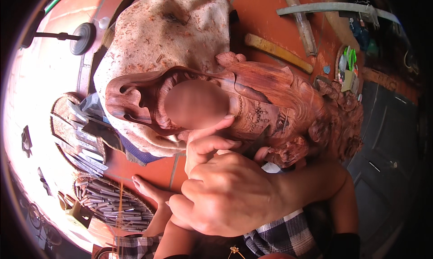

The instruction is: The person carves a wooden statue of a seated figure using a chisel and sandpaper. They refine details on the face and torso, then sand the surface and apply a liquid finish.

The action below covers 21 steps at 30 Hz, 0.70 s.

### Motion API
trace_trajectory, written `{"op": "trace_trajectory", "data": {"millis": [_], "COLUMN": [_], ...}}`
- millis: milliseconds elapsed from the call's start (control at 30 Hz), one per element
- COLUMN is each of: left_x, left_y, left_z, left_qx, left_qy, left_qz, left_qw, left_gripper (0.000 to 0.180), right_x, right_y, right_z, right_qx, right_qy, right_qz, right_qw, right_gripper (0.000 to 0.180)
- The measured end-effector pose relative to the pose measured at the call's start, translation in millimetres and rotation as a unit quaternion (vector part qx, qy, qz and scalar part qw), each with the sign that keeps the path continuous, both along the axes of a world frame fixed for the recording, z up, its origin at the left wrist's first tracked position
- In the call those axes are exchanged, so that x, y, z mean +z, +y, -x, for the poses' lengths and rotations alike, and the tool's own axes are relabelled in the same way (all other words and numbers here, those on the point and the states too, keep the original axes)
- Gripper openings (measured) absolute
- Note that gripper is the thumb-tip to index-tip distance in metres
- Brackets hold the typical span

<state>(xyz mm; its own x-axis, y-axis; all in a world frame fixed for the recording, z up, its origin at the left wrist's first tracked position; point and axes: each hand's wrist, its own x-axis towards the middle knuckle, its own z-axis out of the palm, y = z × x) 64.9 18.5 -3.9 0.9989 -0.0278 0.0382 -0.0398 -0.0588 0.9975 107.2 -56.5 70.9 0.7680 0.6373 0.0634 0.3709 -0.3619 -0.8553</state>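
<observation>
- R hand (225, 191) – curled shut in front, knuckles up; what's in the grip can't be told.
- L hand (209, 144) – fingers pressed on reddish wood carving (270, 110), just above R hand; grip hidden, can't tell.
- Carving lies on a dusty cloth (171, 33) beyond both hands.
- Basket of chisels (112, 205) left of hands, by a bare foot (151, 191).

carving (270, 105): reddish-brown, fine incised floral patterns
cloth (171, 29): off-white, speckled with brown shavings
floor (261, 15): terracotta red
stick (278, 53): yellow
chisels (112, 205): grey, in a brown woven basket (97, 223)
sarong (284, 236): black-and-white check
disc (82, 39): dark grey
tool handles (350, 58): bright green
</observation>
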Motion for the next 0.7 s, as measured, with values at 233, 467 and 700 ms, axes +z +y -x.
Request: {"op": "trace_trajectory", "data": {"millis": [233, 467, 700], "left_x": [-2.5, -2.1, -5.1], "left_y": [-2.0, -7.0, -5.7], "left_z": [-4.7, -7.3, -7.1], "left_qx": [0.005, 0.002, -0.005], "left_qy": [0.006, -0.05, -0.05], "left_qz": [0.01, -0.054, -0.051], "left_qw": [1.0, 0.997, 0.997], "left_gripper": [0.057, 0.05, 0.037], "right_x": [0.2, -15.0, -0.2], "right_y": [-5.0, 7.4, 0.8], "right_z": [-4.6, 17.3, 8.9], "right_qx": [0.017, -0.06, -0.015], "right_qy": [0.007, -0.033, 0.019], "right_qz": [0.031, -0.021, 0.082], "right_qw": [0.999, 0.997, 0.996], "right_gripper": [0.01, 0.01, 0.014]}}
